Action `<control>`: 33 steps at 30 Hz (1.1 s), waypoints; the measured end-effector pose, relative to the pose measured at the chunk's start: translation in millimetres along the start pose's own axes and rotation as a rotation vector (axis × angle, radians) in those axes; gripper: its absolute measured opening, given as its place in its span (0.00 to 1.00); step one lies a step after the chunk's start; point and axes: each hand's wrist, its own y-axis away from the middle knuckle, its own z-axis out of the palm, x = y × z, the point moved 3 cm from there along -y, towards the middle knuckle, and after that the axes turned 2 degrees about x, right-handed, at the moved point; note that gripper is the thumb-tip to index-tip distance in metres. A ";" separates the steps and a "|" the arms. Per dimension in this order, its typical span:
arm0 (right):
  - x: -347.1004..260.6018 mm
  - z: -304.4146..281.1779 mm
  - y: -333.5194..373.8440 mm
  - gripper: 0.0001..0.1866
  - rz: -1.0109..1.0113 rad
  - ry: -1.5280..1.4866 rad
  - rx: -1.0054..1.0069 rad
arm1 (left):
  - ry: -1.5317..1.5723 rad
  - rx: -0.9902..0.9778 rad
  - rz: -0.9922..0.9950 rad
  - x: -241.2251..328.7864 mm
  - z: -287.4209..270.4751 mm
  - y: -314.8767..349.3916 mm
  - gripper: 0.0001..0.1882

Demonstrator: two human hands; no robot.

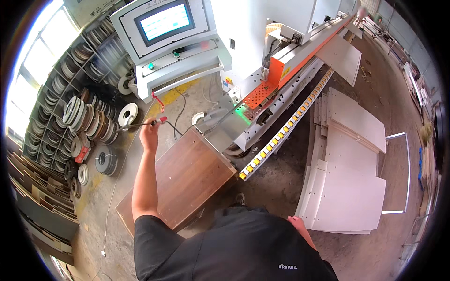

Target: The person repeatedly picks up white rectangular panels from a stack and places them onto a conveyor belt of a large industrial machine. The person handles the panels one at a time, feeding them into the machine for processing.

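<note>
My left arm reaches forward over a brown wooden box (197,164). My left hand (149,133) is closed around a thin dark tool with a red end (162,120). Its slim shaft points left, toward the rolls of edge banding, and a dark cable or hose runs close by its red end. At my right side, my right hand (296,222) is beside the lower left corner of a stack of white panels (349,187). Its fingers are small and partly hidden, and whether they touch the panels is unclear.
Ahead stands an edge-banding machine with a lit screen (165,22), an orange guard (276,72) and a yellow-roller support rail (281,133). Banding rolls (86,117) fill a rack at left. Cables cross the floor. A white metal frame (407,173) lies beyond the panels.
</note>
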 end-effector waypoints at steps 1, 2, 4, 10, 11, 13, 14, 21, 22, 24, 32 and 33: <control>7.7 -2.6 -0.1 0.19 0.031 -0.062 0.018 | 0.036 0.027 -0.024 -9.6 6.9 -12.4 0.13; 14.3 -6.6 -1.9 0.18 0.058 -0.120 0.035 | 0.070 0.059 -0.051 -22.5 14.2 -23.3 0.13; 24.8 -10.0 -7.5 0.17 0.059 -0.214 0.077 | 0.126 0.047 -0.107 -45.9 34.0 -46.3 0.14; 51.7 -20.9 11.7 0.16 0.070 -0.262 0.161 | 0.117 0.034 -0.164 -50.4 121.2 -69.9 0.12; 47.7 -21.9 8.9 0.16 0.046 -0.237 0.157 | 0.103 0.046 -0.187 -75.9 130.4 -69.3 0.14; 27.9 -17.7 12.1 0.16 0.012 -0.189 0.175 | 0.354 0.079 -0.294 -121.0 136.9 -70.0 0.14; 22.2 -17.2 17.4 0.16 0.004 -0.170 0.197 | 0.491 0.082 -0.344 -127.9 142.0 -70.3 0.14; 59.1 -10.6 48.6 0.16 0.054 -0.319 0.255 | 0.313 0.174 -0.459 -72.0 145.1 -33.4 0.29; 79.8 -8.1 40.0 0.16 0.052 -0.313 0.245 | 0.255 0.223 -0.413 -65.4 138.4 -25.6 0.30; 106.8 -5.9 33.2 0.16 0.004 -0.286 0.235 | 0.293 0.192 -0.443 -38.3 137.9 1.7 0.31; 200.3 -44.5 -14.6 0.19 0.192 -0.444 0.204 | 0.898 -0.361 -0.605 154.3 160.8 231.6 0.18; 209.4 -51.4 -19.0 0.19 0.143 -0.462 0.293 | 0.883 -0.514 -0.639 193.7 163.5 267.0 0.15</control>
